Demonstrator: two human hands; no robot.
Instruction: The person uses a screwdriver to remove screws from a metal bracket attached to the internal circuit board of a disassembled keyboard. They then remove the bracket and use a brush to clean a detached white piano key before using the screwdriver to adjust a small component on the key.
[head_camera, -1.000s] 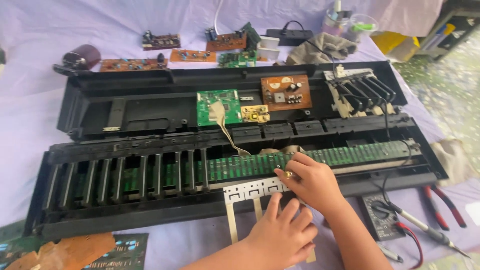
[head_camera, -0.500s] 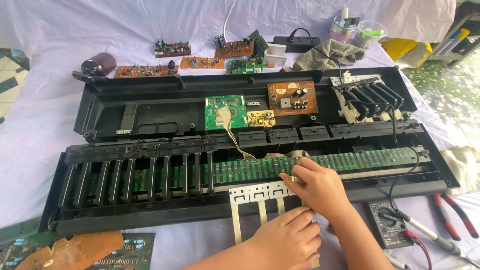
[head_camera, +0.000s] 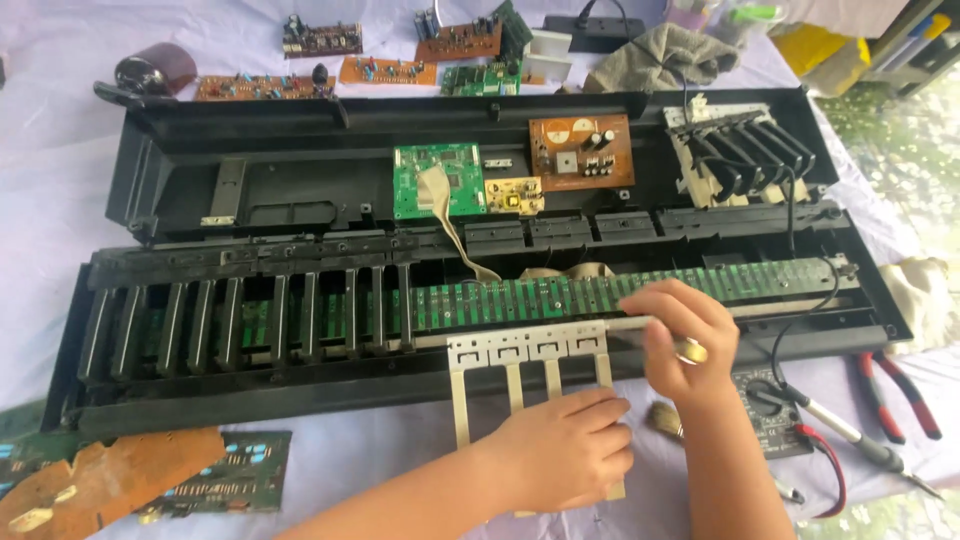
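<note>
hands (head_camera: 570, 455) (head_camera: 680, 335) press, apparently closed, on the white key strip (head_camera: 525, 350).

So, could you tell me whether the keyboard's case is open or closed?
Open: the keyboard case lies split, with its green circuit board and long key-contact board exposed.

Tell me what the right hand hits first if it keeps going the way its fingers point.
Probably the green key-contact board: the right hand points up-left over the metal key strip, with the board just beyond, though depth is unclear.
</note>
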